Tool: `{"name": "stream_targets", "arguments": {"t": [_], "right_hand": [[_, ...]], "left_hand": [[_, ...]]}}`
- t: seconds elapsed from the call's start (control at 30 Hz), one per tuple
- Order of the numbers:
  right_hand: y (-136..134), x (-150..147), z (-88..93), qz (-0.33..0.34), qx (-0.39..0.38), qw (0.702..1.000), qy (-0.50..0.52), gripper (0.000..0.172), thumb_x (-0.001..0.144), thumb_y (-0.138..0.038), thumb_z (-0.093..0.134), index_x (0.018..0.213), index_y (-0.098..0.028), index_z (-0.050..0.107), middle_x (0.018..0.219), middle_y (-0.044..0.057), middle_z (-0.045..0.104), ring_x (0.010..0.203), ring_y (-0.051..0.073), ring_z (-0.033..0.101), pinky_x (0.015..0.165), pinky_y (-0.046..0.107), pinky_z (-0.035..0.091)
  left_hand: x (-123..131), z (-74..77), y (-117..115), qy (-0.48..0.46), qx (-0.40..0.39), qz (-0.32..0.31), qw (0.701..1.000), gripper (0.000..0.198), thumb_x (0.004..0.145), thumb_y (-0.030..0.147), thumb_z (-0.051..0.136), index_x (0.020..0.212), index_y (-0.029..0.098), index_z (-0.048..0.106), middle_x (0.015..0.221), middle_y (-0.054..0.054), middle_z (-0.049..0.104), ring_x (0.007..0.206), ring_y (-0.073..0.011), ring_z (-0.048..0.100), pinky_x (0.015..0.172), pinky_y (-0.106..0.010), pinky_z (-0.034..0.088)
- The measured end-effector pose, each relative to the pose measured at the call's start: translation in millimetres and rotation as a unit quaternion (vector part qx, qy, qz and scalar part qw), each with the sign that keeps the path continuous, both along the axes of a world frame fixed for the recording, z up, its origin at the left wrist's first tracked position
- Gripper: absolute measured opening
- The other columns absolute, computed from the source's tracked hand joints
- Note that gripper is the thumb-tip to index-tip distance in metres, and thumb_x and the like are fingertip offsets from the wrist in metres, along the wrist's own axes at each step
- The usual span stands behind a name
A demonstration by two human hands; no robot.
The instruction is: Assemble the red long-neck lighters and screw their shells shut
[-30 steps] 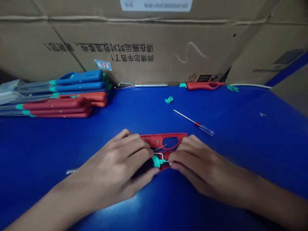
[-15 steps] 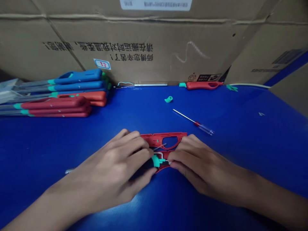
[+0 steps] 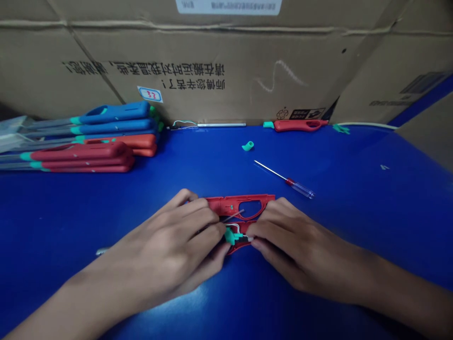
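Observation:
Two red plastic handle shells (image 3: 244,206) lie side by side on the blue table (image 3: 226,302), one partly under my fingers. My left hand (image 3: 177,245) is closed, its fingertips pinching a small teal part (image 3: 230,235) with thin wires at the near shell. My right hand (image 3: 283,241) is closed too, thumb and forefinger pinched on the small black and white piece (image 3: 245,238) joined to that teal part. The near shell is mostly hidden by both hands.
A small screwdriver with a clear handle (image 3: 285,179) lies beyond my right hand. A loose teal cap (image 3: 248,146), a metal tube with wires (image 3: 208,125) and a finished red lighter (image 3: 297,125) lie near the cardboard box (image 3: 226,61). Stacked blue and red lighters (image 3: 88,137) sit at left.
My left fingers have shifted slightly on the teal part, which sits a little further right and up. My right hand has hardly moved.

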State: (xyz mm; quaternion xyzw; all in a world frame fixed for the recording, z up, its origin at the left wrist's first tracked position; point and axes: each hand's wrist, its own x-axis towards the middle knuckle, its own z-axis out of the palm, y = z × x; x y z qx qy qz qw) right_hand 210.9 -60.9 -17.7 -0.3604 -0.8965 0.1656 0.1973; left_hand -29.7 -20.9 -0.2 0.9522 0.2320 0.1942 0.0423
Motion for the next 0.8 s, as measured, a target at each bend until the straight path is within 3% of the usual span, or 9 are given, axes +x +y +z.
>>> {"name": "stream_targets", "arguments": {"t": [0.27, 0.8], "right_hand": [[1.8, -1.1, 1.8, 0.001, 0.001, 1.0, -0.001, 0.023, 0.101, -0.013, 0.045, 0.1, -0.008, 0.068, 0.089, 0.01, 0.066, 0.084, 0.022, 0.056, 0.081, 0.039, 0.047], [2.4, -1.7, 1.8, 0.0, 0.008, 1.0, 0.0, 0.022, 0.101, -0.015, 0.045, 0.1, -0.009, 0.066, 0.089, 0.01, 0.066, 0.083, 0.021, 0.055, 0.08, 0.039, 0.047]], "left_hand": [[-3.2, -0.6, 1.2, 0.025, -0.011, -0.016, 0.999, 0.02, 0.096, 0.027, 0.056, 0.104, 0.015, 0.07, 0.093, -0.007, 0.069, 0.084, -0.0212, 0.064, 0.084, -0.043, 0.05], [-3.3, -0.5, 1.6, -0.004, -0.024, -0.022, 0.999, 0.017, 0.094, 0.023, 0.06, 0.098, 0.011, 0.071, 0.086, -0.007, 0.066, 0.08, -0.0197, 0.061, 0.08, -0.04, 0.048]]}}
